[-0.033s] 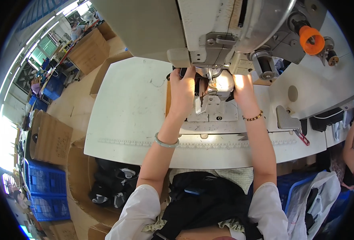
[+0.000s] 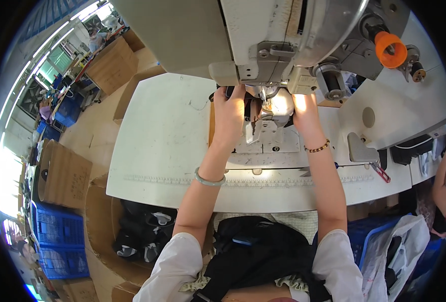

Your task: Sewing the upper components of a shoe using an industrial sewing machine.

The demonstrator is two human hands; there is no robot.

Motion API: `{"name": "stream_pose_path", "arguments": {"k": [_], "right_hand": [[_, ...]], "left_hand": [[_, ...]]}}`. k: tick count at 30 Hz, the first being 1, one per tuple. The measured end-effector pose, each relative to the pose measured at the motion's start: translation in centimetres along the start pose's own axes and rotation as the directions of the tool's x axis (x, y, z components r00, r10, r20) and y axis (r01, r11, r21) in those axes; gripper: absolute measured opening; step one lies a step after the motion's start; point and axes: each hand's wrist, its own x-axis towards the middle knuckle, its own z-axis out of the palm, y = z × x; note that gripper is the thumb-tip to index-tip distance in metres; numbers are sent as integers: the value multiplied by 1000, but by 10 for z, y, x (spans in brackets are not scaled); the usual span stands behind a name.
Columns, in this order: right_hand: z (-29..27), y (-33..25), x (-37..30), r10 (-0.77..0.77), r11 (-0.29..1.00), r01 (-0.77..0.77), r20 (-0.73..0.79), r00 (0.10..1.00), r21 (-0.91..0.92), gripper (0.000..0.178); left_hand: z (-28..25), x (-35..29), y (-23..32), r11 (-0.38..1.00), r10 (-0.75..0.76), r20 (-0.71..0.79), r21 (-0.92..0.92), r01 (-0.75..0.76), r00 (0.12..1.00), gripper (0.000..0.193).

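Note:
A sewing machine stands in front of me, its needle area brightly lit. My left hand is at the left of the presser foot, fingers bent and closed around the edge of a black piece, whose kind I cannot make out. On the other side, my right hand reaches under the machine head beside a rounded, shiny part. Its fingertips are hidden there. Below the foot lies the metal needle plate. A bit of dark material shows between the hands.
The white table carries a printed ruler strip. A pointed metal blade shows beside my right forearm; a red-handled tool lies farther right. Cardboard box with black pieces at left, blue crates beyond, blue bin at right.
Hardly anything differs. My right forearm has shifted slightly left, and a small blue bit shows beside it. The left hand keeps its place.

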Motion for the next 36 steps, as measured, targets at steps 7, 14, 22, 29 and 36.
{"name": "stream_pose_path", "arguments": {"k": [7, 14, 22, 29, 36], "right_hand": [[12, -4, 5, -128, 992, 128, -90, 988, 1, 22], [20, -22, -2, 358, 908, -268, -267, 895, 321, 22], [12, -27, -4, 266, 960, -239, -210, 941, 147, 13], [18, -28, -8, 392, 881, -236, -352, 850, 410, 16], [11, -38, -7, 276, 961, -260, -294, 915, 91, 24]], "left_hand": [[1, -14, 3, 988, -40, 31, 148, 35, 999, 12], [14, -41, 6, 901, 147, -15, 414, -128, 989, 14], [11, -36, 2, 973, -17, -137, 224, 48, 990, 14], [-7, -37, -18, 656, 366, 242, 617, -434, 899, 25], [-17, -48, -40, 318, 463, 311, 816, -483, 830, 35]]}}
